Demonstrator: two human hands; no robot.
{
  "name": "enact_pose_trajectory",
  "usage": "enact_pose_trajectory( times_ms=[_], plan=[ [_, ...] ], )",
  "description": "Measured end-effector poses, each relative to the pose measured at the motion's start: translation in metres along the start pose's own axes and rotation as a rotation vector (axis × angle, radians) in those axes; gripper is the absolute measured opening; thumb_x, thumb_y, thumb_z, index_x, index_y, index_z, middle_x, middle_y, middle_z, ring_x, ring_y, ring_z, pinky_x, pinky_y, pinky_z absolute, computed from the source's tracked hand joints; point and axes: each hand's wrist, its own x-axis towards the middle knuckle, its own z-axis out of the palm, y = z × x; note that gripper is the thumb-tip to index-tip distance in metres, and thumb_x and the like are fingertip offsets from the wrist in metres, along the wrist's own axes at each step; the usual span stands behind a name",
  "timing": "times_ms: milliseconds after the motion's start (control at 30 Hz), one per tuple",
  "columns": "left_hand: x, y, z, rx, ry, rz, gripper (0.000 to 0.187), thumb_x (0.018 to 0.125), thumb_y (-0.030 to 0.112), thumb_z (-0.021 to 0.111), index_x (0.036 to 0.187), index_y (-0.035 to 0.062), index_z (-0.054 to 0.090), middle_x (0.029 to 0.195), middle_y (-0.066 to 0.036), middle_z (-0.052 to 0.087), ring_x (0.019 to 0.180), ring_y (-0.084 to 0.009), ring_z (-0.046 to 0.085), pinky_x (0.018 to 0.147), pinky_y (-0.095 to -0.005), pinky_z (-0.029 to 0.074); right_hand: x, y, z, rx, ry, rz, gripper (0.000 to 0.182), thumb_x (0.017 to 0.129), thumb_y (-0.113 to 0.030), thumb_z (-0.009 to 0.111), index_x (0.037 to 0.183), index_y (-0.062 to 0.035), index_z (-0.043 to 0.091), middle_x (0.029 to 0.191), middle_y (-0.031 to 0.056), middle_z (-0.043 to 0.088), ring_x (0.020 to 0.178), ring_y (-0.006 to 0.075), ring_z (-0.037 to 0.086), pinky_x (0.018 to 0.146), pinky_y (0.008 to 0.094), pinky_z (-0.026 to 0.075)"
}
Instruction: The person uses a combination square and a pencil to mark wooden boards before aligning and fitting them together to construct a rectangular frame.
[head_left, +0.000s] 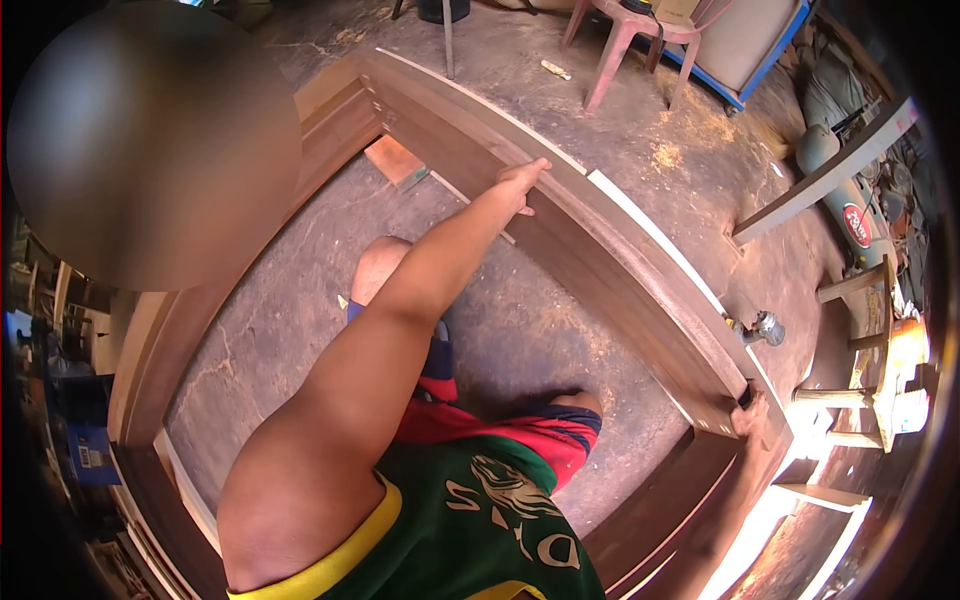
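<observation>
A large wooden frame of brown boards surrounds me on the floor. My left hand is closed over the far board, fingers on its upper edge and thumb down its inner face. Over at the right corner, my right hand grips the end of the same board, its fingers partly in shadow. A pale strip runs along that board's outer edge. Just outside the frame, near my right hand, is a grey metal fitting.
A reddish block lies inside the frame's far corner. Beyond stand a pink plastic chair and a blue-edged panel on casters. A curved wooden piece rises at right, near a wooden stool. A blurred disc covers the upper left.
</observation>
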Motion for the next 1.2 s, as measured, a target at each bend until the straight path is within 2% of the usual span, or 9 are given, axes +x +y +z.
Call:
enact_pose_trajectory(
  times_ms=[233,300,333,400,433,467,533,833,1200],
  plan=[
    [0.001,-0.003,-0.025,0.164,-0.112,0.14,0.079,0.082,0.044,0.076,0.146,0.0123,0.043,0.156,-0.01,0.03,0.143,-0.0331,0.028,0.104,-0.0559,0.043,0.019,0.015,0.021,0.03,0.046,-0.034,0.084,0.072,-0.038,0.077,0.144,-0.0114,0.043,0.135,0.0173,0.056,0.127,0.036,0.05,0.11,0.0493,0.034],
    [-0.02,-0.01,-0.06,0.237,-0.511,0.424,0.055,0.098,0.052,0.05,0.142,0.0203,0.047,0.153,-0.004,0.035,0.142,-0.0273,0.031,0.103,-0.054,0.045,0.04,0.016,0.042,0.045,0.1,-0.049,0.085,0.072,-0.039,0.078,0.145,-0.0117,0.043,0.135,0.0171,0.055,0.127,0.0359,0.05,0.111,0.0495,0.033],
    [0.015,-0.014,-0.069,0.321,-0.641,0.508,0.051,0.099,0.05,0.05,0.142,0.0216,0.048,0.151,-0.003,0.035,0.141,-0.0268,0.032,0.103,-0.0531,0.046,0.05,0.018,0.051,0.055,0.121,-0.042,0.086,0.072,-0.039,0.078,0.145,-0.0118,0.042,0.135,0.017,0.055,0.127,0.0358,0.05,0.111,0.0495,0.033],
    [0.002,0.0,-0.052,0.253,-0.482,0.315,0.06,0.095,0.049,0.056,0.145,0.02,0.041,0.152,-0.005,0.032,0.139,-0.0279,0.033,0.102,-0.0519,0.046,0.052,0.027,0.088,-0.082,0.32,-0.014,0.078,0.07,-0.037,0.081,0.136,-0.0108,0.051,0.127,0.0167,0.061,0.121,0.0349,0.055,0.108,0.0494,0.036],
    [0.014,0.003,-0.045,0.23,-0.417,0.236,0.069,0.091,0.05,0.062,0.148,0.0191,0.037,0.152,-0.007,0.031,0.138,-0.0301,0.033,0.101,-0.0527,0.046,0.036,0.007,0.066,-0.029,0.301,0.052,0.036,0.092,-0.02,0.048,0.124,-0.0132,0.06,0.119,0.0178,0.065,0.117,0.0345,0.058,0.106,0.052,0.037],
    [0.026,0.004,-0.041,0.202,-0.351,0.159,0.079,0.086,0.05,0.067,0.15,0.0181,0.033,0.152,-0.009,0.029,0.137,-0.0324,0.033,0.101,-0.0536,0.045,0.032,-0.007,0.043,0.011,0.175,0.15,0.033,0.085,-0.02,0.058,0.116,-0.012,0.066,0.118,0.0163,0.066,0.119,0.0337,0.058,0.107,0.0518,0.036],
    [0.041,0.003,-0.029,0.231,-0.19,0.074,0.091,0.077,0.058,0.074,0.148,0.0162,0.035,0.151,-0.014,0.029,0.131,-0.04,0.037,0.101,-0.0563,0.044,0.025,-0.016,0.022,0.038,0.018,0.195,0.059,0.063,-0.026,0.083,0.117,-0.0127,0.065,0.12,0.0116,0.065,0.122,0.0332,0.053,0.11,0.0561,0.032],
    [0.055,0.013,-0.025,0.246,-0.174,-0.014,0.09,0.076,0.059,0.073,0.146,0.0168,0.035,0.149,-0.013,0.033,0.129,-0.0381,0.041,0.092,-0.0597,0.05,0.015,-0.011,0.023,0.076,0.122,0.198,0.056,0.066,-0.019,0.077,0.121,-0.0189,0.065,0.122,0.0057,0.065,0.125,0.0277,0.052,0.109,0.0516,0.033],
    [0.043,0.013,-0.015,0.295,-0.111,0.066,0.078,0.083,0.056,0.064,0.146,0.0183,0.036,0.149,-0.013,0.034,0.129,-0.0407,0.04,0.092,-0.0608,0.05,0.004,-0.01,0.012,0.099,0.117,0.181,0.047,0.075,-0.017,0.071,0.122,-0.019,0.067,0.126,0.0102,0.064,0.129,0.0295,0.05,0.113,0.0501,0.029]
  ],
)
